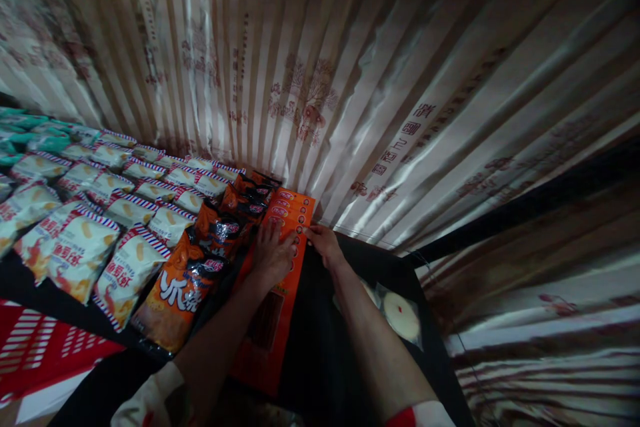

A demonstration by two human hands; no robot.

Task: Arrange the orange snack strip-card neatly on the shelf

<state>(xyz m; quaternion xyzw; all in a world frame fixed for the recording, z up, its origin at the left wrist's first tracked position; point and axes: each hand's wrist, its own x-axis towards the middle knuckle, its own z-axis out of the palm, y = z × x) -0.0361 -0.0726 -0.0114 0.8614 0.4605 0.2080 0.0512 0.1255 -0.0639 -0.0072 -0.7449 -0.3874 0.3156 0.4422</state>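
Observation:
A row of overlapping orange snack packets (270, 353) runs away from me on the black tabletop, each with a round logo at its top. My left hand (274, 255) lies on the packets with its fingers stretched out, pressing on them from above. At their right edge, my right hand (324, 243) has its thumb and fingers pinched together on the side of an orange packet. Left of the row stand orange-and-black snack bags (180, 293), close beside my left forearm.
White snack bags with striped edges (130, 273) fill rows on the left, with teal bags (50, 140) beyond. A clear-wrapped round pale item (401, 315) lies near the right edge. A red plastic basket (50, 347) is at lower left. A pleated printed curtain (310, 80) hangs behind.

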